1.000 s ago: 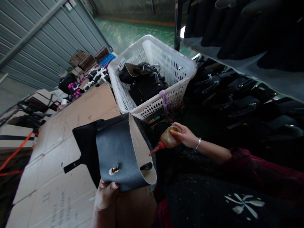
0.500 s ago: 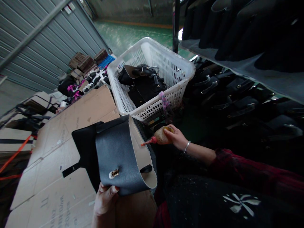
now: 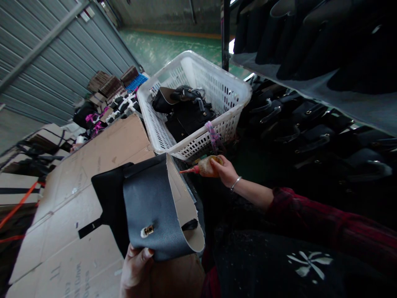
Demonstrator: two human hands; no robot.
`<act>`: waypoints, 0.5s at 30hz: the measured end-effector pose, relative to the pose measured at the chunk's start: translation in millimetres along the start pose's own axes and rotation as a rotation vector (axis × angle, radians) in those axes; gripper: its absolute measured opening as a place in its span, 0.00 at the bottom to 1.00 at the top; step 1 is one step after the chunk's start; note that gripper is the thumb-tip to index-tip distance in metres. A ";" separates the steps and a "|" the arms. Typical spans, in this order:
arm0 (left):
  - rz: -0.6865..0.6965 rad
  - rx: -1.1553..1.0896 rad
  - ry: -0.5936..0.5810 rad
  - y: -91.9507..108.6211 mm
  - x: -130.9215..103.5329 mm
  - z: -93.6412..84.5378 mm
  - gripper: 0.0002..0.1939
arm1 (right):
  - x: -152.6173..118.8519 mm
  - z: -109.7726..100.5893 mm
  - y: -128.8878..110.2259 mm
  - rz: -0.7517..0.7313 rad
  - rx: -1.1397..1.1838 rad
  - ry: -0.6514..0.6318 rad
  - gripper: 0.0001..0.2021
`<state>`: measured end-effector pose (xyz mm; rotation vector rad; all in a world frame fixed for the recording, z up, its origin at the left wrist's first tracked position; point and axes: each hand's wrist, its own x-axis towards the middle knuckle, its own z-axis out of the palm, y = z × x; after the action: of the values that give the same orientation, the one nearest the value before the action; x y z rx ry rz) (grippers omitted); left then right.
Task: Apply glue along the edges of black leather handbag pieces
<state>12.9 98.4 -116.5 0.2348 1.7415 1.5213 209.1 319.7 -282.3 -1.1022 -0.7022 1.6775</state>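
Observation:
A black handbag body (image 3: pixel 153 198) with a gold clasp and a beige inside lies tilted over the cardboard, its open end toward the right. My left hand (image 3: pixel 136 265) grips its lower edge, thumb on the front. A black flap with a narrow strap (image 3: pixel 107 203) extends from the bag's left side. In my right hand (image 3: pixel 228 170) is a squeeze bottle (image 3: pixel 209 166) with yellowish contents and a red nozzle. The nozzle tip points left, close to the upper part of the bag's open edge; whether it touches I cannot tell.
Beyond the bag stands a white plastic basket (image 3: pixel 194 142) holding black bags. Flattened cardboard (image 3: pixel 68 207) covers the table at left, with stacked pieces (image 3: pixel 105 85) behind it. A rack shelf (image 3: pixel 297 89) with several black bags fills the right side.
The squeeze bottle in my right hand has moved up and slightly left, along the bag's open edge toward its upper corner. My left hand keeps its hold on the bag; the view shifts slightly.

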 end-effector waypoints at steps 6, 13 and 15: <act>0.010 -0.022 0.082 2.0 -0.6 4.5 0.33 | 11.6 7.8 -7.6 -0.004 0.018 -0.041 0.30; -0.006 0.012 0.024 1.1 1.1 -2.0 0.37 | -4.5 -9.6 -7.3 0.100 0.001 -0.139 0.31; 0.011 0.008 0.021 -0.9 5.4 -6.5 0.39 | -12.2 -18.9 -8.1 0.129 -0.012 -0.175 0.30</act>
<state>5.3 96.5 -120.0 0.2330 1.7657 1.5299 231.0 310.5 -279.3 -1.0362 -0.7662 1.8983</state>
